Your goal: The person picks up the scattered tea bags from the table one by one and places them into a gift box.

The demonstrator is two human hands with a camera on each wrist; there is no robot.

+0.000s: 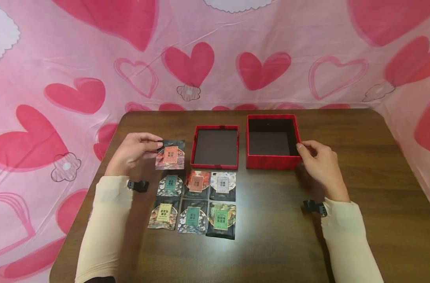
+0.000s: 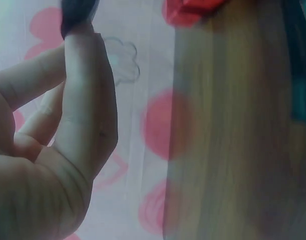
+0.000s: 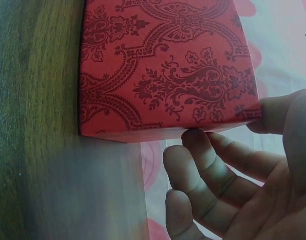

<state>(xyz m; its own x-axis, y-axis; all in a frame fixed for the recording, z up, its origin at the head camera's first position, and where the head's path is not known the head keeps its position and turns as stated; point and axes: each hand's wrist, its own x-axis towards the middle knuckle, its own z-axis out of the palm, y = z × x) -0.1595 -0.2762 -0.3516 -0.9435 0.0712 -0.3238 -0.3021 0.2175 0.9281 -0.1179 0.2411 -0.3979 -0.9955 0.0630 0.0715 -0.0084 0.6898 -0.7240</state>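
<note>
My left hand (image 1: 138,149) pinches a tea sachet (image 1: 170,154) with a coral label by its upper left corner. In the left wrist view only a dark bit of that sachet (image 2: 78,14) shows at the fingertips. My right hand (image 1: 319,159) grips the open red box (image 1: 273,162) at its right wall, thumb at the rim and fingers along the outside. The right wrist view shows the patterned red wall up close. Below the held sachet, several more sachets lie flat in two rows, among them a green one (image 1: 220,221) and a white one (image 1: 223,186).
A shallow red box lid (image 1: 215,147), dark inside, lies open side up left of the box. All of it stands on a brown wooden table (image 1: 271,236). Pink heart-print cloth (image 1: 225,70) hangs along the table's back and sides.
</note>
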